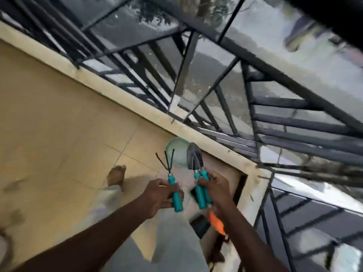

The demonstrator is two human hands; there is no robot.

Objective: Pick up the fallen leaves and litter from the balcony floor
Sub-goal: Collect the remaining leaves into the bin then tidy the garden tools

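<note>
My left hand grips the teal handle of a small three-pronged hand rake, its dark tines pointing up. My right hand grips two teal handles together, one of them a metal trowel with its blade pointing up. Both hands are held close together above the tan tiled balcony floor. Dark smudges lie on the floor at the left; the blur hides what they are.
A pale green round container sits on the floor behind the tools, against the low cream kerb. A black metal railing runs along the kerb. My bare foot stands on the tiles. Orange and dark items lie below my right hand.
</note>
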